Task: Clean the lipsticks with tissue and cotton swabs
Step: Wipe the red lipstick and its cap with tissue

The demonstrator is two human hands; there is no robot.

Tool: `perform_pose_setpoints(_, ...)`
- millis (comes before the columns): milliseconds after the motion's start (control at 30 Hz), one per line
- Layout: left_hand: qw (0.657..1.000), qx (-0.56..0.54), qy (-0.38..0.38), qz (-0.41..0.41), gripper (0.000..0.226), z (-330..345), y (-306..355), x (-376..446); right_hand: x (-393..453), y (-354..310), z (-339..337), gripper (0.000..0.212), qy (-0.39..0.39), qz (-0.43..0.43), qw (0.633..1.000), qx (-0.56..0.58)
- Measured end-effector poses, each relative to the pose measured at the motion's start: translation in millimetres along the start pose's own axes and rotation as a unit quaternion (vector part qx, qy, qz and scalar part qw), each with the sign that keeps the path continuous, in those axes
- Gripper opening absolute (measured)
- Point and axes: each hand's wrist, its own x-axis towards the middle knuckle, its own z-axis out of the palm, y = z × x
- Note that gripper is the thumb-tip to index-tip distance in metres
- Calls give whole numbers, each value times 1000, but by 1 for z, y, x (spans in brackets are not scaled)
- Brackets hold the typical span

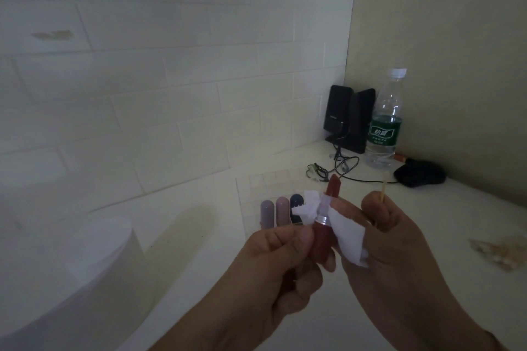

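My left hand (281, 268) grips the dark red base of an open lipstick (323, 232) held upright, its red bullet pointing up. A white tissue (346, 236) is wrapped over a finger of my right hand (390, 245) and pressed against the lipstick's collar. A thin cotton swab stick (383, 194) pokes up out of that same hand. Behind the hands, three more lipsticks (282, 211) stand in a clear acrylic organiser (256, 188): two mauve caps and a dark one.
A white tissue roll (99, 251) stands at the left on the white table. At the back right corner are black speakers (346, 118), a water bottle (385, 120), cables (342, 168) and a black mouse (419, 175). Crumpled wrapping (499, 251) lies far right.
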Motion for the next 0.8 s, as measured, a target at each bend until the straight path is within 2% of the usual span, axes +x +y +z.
perform_pose_setpoints(67, 1000, -26, -6, -6, 27, 0, 1, 0, 1, 0, -1, 66, 7, -3, 1000, -4)
perform_pose_setpoints(233, 994, 84, 66, 33, 19, 3, -1, 3, 0, 0, -2, 60, 23, -20, 999, -10)
perform_pose_setpoints(300, 993, 87, 68, 36, 17, 2, -1, 2, -1, 0, 0, 64, 13, -26, 999, -27)
perform_pose_setpoints(433, 1000, 5, -14, 10, 22, -1, 1, -1, 1, 1, 1, 71, 28, -25, 999, -22)
perform_pose_setpoints(500, 999, -27, -36, -18, 23, -3, 2, -1, 3, 3, -2, 70, 23, -38, 998, -55)
perform_pose_setpoints(633, 993, -51, -77, -67, 29, -8, 3, -2, -1, 6, -8, 32, -32, -53, 992, -112)
perform_pose_setpoints(700, 989, -75, -101, -82, 30, -11, 3, -2, -2, 6, -8, 41, -34, -37, 992, -120)
perform_pose_setpoints(800, 982, -109, -112, -105, 32, -13, 2, -1, 0, 4, -6, 49, -82, -13, 995, -49)
